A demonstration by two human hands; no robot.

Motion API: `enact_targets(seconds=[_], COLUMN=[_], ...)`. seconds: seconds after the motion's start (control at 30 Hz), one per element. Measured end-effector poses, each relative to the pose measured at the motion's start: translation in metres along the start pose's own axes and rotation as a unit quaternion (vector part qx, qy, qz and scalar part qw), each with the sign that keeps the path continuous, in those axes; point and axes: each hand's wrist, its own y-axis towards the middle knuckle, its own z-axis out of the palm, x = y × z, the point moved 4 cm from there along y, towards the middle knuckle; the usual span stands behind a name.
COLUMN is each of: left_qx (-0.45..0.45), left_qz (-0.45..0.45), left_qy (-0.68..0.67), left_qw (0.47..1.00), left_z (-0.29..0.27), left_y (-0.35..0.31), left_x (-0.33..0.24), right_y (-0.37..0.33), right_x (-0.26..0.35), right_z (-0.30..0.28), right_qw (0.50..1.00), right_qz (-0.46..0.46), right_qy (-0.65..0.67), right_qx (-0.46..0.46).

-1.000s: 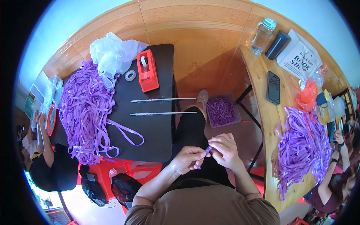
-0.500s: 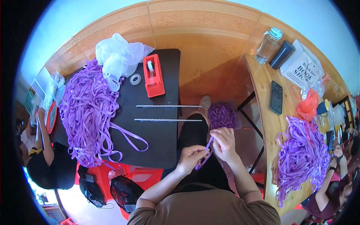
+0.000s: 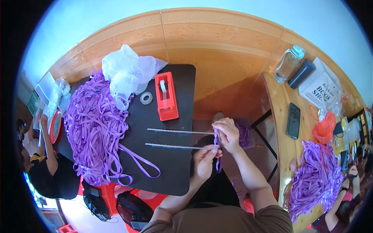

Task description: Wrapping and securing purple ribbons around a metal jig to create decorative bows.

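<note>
Two thin metal rods, a far one (image 3: 178, 131) and a near one (image 3: 176, 146), stick out past the right edge of the dark table (image 3: 171, 174). At their tips my hands hold a narrow purple ribbon (image 3: 218, 165). My left hand (image 3: 204, 162) pinches it by the near rod's tip, thumb up. My right hand (image 3: 227, 135) is closed on the ribbon at the far rod's end, and part of the ribbon hangs below. Whether it is looped round the rods is hidden by my fingers. A big heap of purple ribbon loops (image 3: 95, 132) covers the table's left part.
A red tape dispenser (image 3: 166, 99), a tape roll (image 3: 146, 98) and a white plastic bag (image 3: 128, 72) lie behind the rods. On the wooden table (image 3: 278, 112) are a phone (image 3: 294, 121), bottles and more ribbon (image 3: 314, 182). Ribbon pieces (image 3: 244, 136) fill a floor container. People work on both sides.
Both hands have moved forward and up from above my lap to the rods' tips, bringing the purple ribbon with them. The view has shifted slightly, so the tables sit lower.
</note>
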Motion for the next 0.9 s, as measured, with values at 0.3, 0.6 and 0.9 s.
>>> enact_targets(seconds=[0.3, 0.6, 0.9], left_qx=[-0.021, 0.045, -0.006], left_qz=[0.028, 0.012, 0.094], left_qy=[0.024, 0.014, -0.054], left_qw=[0.999, 0.999, 0.994], left_z=[-0.010, 0.007, -0.009], left_y=[0.010, 0.006, 0.009], left_x=[0.001, 0.001, -0.007], right_y=[0.009, 0.001, 0.009], right_x=[-0.006, -0.001, -0.015], right_z=[0.025, -0.002, 0.037], right_qw=[0.999, 0.998, 0.995], right_qz=[0.016, 0.031, 0.012], right_qy=[0.041, 0.016, 0.080], right_qx=[0.002, -0.061, 0.053])
